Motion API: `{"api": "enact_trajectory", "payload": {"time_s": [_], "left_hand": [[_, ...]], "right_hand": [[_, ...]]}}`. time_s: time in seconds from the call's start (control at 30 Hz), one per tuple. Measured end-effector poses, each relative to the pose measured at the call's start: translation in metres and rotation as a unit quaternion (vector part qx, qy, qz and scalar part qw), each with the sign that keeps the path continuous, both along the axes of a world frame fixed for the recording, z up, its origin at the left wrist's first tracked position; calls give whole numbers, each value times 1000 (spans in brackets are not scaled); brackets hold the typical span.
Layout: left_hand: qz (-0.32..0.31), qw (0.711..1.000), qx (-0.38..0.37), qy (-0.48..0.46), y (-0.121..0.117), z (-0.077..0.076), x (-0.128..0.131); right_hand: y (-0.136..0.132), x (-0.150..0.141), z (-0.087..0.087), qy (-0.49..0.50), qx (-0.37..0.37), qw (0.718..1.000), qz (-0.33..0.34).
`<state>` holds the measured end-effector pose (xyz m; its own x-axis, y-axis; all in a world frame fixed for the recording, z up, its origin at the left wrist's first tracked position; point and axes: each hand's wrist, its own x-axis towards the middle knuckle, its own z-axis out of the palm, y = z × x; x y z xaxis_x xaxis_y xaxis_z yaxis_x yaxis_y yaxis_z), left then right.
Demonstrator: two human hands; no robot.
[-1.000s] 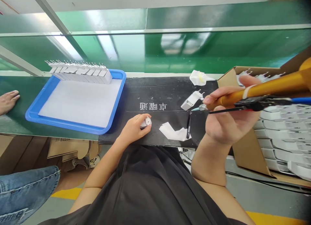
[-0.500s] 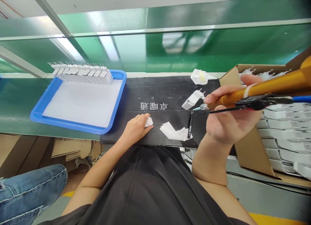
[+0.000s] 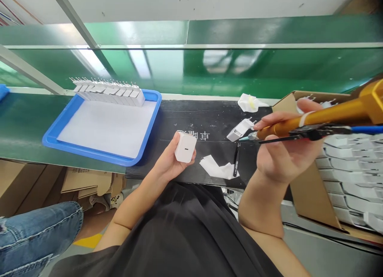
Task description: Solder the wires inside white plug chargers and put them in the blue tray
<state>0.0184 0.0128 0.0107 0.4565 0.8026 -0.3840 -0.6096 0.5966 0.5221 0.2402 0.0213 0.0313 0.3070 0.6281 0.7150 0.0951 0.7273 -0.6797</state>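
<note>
My left hand (image 3: 170,161) is closed round a small white charger plug (image 3: 185,147), lifted off the black work mat (image 3: 209,121) with its port face turned towards me. My right hand (image 3: 284,153) grips a gold-handled tool (image 3: 323,115) with a thin metal tip that points left. The tip hovers just right of a second white charger (image 3: 241,129) lying on the mat. Crumpled white paper (image 3: 216,167) and a black pen (image 3: 236,160) lie between my hands.
A blue tray (image 3: 98,155) with a white liner holds a row of white chargers (image 3: 109,92) along its far edge. A cardboard box (image 3: 311,197) at right is full of stacked white chargers. A white wad (image 3: 248,102) sits by the green conveyor. A person's jeans-clad leg (image 3: 36,237) is at lower left.
My left hand has lifted the white charger off the mat and turned its port face up. The other person's hand at far left has gone from view. The right hand holds steady.
</note>
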Motion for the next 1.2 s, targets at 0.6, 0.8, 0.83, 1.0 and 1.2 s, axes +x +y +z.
{"api": "enact_trajectory", "payload": {"time_s": [0.6, 0.8, 0.83, 1.0, 1.2], "left_hand": [[2, 1000, 18, 2, 2, 4, -11], [124, 900, 253, 333, 18, -15, -64], [124, 851, 298, 414, 25, -17, -77], [96, 527, 393, 747, 79, -22, -127], [-2, 299, 384, 874, 161, -29, -128]], "right_hand": [[15, -13, 3, 35, -1, 999, 9], [17, -9, 0, 57, -13, 998, 7], [17, -8, -1, 63, -16, 998, 3], [19, -6, -2, 80, -30, 996, -11], [14, -4, -2, 59, -51, 997, -9]]}}
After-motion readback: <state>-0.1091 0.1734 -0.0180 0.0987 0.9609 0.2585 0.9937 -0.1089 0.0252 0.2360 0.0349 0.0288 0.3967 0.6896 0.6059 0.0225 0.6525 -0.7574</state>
